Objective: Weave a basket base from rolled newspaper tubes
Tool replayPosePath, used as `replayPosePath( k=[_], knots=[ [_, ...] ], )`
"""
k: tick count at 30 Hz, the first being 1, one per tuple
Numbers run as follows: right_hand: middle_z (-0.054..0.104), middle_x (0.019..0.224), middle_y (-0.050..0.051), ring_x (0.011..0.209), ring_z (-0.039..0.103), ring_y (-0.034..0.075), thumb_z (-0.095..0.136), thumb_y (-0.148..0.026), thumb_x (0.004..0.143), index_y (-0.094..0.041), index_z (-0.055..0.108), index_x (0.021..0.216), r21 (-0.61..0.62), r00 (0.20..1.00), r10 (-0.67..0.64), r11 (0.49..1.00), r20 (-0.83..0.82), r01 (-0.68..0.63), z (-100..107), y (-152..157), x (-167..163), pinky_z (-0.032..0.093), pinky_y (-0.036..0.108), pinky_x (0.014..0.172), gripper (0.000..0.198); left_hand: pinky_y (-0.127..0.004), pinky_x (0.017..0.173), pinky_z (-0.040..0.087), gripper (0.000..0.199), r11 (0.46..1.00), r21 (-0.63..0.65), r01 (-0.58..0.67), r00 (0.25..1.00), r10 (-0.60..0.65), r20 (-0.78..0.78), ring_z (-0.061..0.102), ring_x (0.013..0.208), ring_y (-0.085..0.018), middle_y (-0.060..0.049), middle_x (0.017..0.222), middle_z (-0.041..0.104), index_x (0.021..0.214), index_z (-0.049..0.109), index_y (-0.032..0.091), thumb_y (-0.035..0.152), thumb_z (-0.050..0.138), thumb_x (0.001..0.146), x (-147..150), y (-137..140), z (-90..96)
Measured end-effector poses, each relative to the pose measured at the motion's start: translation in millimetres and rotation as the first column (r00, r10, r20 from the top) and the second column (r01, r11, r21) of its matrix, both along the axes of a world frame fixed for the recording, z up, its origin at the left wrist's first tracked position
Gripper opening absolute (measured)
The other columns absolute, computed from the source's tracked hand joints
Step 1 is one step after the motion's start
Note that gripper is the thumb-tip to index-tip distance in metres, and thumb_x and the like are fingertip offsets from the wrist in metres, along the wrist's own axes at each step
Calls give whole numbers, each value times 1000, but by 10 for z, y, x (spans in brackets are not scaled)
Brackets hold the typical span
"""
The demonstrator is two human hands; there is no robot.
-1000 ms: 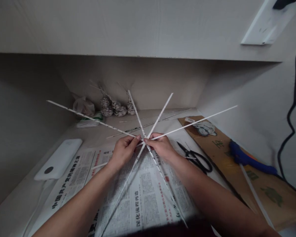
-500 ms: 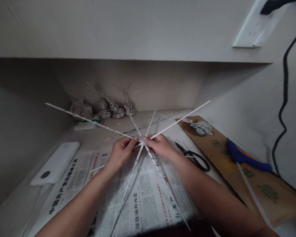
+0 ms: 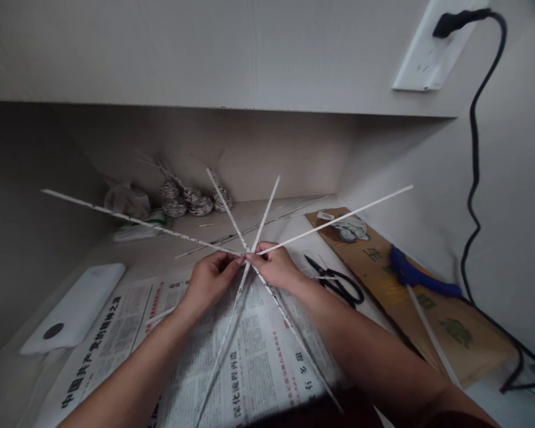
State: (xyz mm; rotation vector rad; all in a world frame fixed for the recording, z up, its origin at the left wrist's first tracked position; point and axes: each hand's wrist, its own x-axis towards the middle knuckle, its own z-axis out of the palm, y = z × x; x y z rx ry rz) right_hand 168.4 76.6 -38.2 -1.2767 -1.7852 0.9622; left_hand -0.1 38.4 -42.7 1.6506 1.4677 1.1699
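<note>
Thin rolled-paper sticks [image 3: 274, 300], white with printed specks, cross in a star shape and fan out in several directions. Their crossing is pinched between my two hands above the newspaper [image 3: 169, 339]. My left hand [image 3: 214, 279] is closed with thumb and fingertips at the left of the crossing. From the right, my right hand [image 3: 279, 267] pinches it too, its thumb close to the left thumb. The fingers partly hide how the sticks overlap at the centre.
Black-handled scissors [image 3: 336, 282] lie right of my right hand. A blue glue gun [image 3: 421, 276] rests on brown cardboard [image 3: 463, 356]. More paper sticks [image 3: 285, 214] and woven paper balls [image 3: 198, 202] are at the back. A white device [image 3: 78, 309] lies left, under an overhanging panel [image 3: 223, 53].
The view has shifted slightly to the right. Both hands have drawn closer together at the crossing, and the upper stick ends reach higher and wider.
</note>
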Motion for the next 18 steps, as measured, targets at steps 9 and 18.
replayPosePath(
  k=[9, 18],
  knots=[
    [45, 52, -5, 52, 40, 11, 57, -43, 84, -21, 53, 64, 50, 1000, 20, 999, -11, -20, 6, -11, -7, 28, 23, 52, 30, -28, 64, 45, 28, 999, -5, 37, 999, -37, 35, 61, 71, -19, -8, 80, 72, 85, 71, 16, 42, 65, 79, 16, -7, 4],
    [51, 53, -4, 51, 44, 11, 53, -64, 82, -19, 57, 65, -86, 977, 74, 992, -201, -93, -84, 61, 9, 33, 22, 50, 48, -27, 63, 44, 25, 999, -20, 31, 998, -30, 49, 61, 70, -18, -7, 79, 72, 83, 71, 16, 40, 66, 78, 8, 6, 10]
  ],
)
